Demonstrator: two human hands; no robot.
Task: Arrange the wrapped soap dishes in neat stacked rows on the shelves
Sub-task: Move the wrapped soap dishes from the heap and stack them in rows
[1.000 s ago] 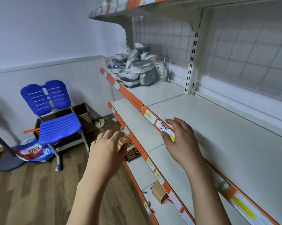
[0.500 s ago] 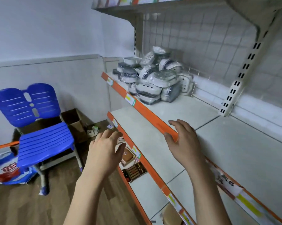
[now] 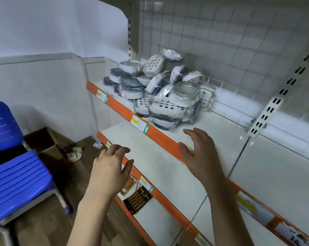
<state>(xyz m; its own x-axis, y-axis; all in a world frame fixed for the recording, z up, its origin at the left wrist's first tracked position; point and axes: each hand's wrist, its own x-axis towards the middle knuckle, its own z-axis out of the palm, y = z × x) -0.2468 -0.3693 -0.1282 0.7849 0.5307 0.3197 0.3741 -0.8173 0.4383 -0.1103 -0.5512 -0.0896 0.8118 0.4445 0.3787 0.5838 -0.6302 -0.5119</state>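
Right now I am holding both hands out in front of me, and neither is gripping anything. My left hand [image 3: 111, 167] is hovering over the orange front edge of the lower shelf [image 3: 150, 162], fingers loosely spread and slightly curled, palm down. My right hand [image 3: 200, 157] is reaching over the orange edge strip [image 3: 160, 137] of the upper shelf [image 3: 221, 132], fingers open and extended, thumb apart, nothing between them.

Ahead of my right hand, well apart from it, the wrapped soap dishes [image 3: 160, 93] are lying in a jumbled heap at the far left end of the upper shelf, near the wire grid back panel [image 3: 212, 32]. They are tilting and leaning on one another in clear plastic, some white with holes, some dark.

Below my left hand, a dark flat box [image 3: 138, 201] is sitting on a still lower shelf. Off to my left, a blue chair [image 3: 13, 180] is standing on the wooden floor [image 3: 34, 228], beside an open cardboard box [image 3: 41, 141].
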